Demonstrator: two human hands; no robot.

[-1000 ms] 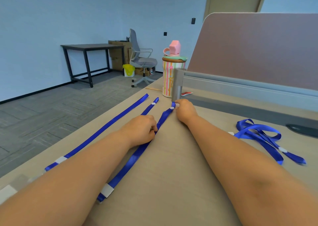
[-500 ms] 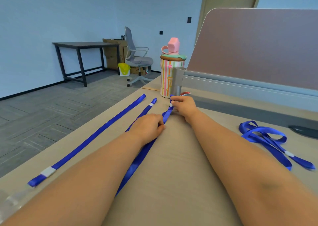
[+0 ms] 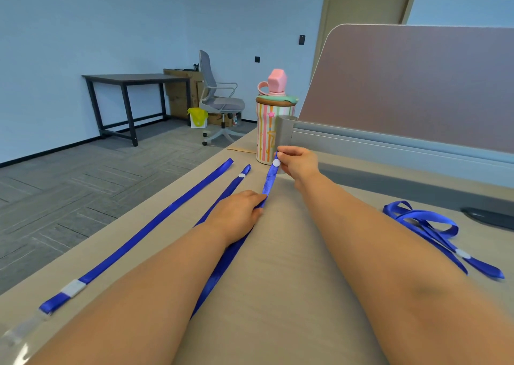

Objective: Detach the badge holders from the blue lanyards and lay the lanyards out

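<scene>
The held lanyard (image 3: pixel 268 182) was stretched between the two hands near the middle of the desk (image 3: pixel 278 295). Its far end was raised off the surface, and its near length ran back along the desk top, partly hidden beneath the left forearm. The far end, at a white snap button (image 3: pixel 276 163), was pinched between the thumb and forefinger of the right hand (image 3: pixel 299 163), with the remaining fingers curled in. Lower down, the strap was gripped by the left hand (image 3: pixel 239 214), whose fingers were curled round it close to the desk top.

A second lanyard (image 3: pixel 235 185) was laid flat just to the left, partly covered by the left hand. A third lanyard (image 3: pixel 155 225) was laid out straight near the desk's left edge, well apart from the hands. At its near end a clear badge holder (image 3: pixel 19 334) could be seen, blurred; whether the two were joined could not be told. To the right, beside the right forearm, tangled lanyards (image 3: pixel 428 225) were left in a loose heap.

A striped bottle (image 3: pixel 268 131) with a pink cap was stood just behind the right hand, at the end of a partition (image 3: pixel 403 86). Beyond the desk, an office chair (image 3: pixel 219 100), a dark table (image 3: pixel 133 79) and a yellow bag (image 3: pixel 198 115) were seen against the wall.
</scene>
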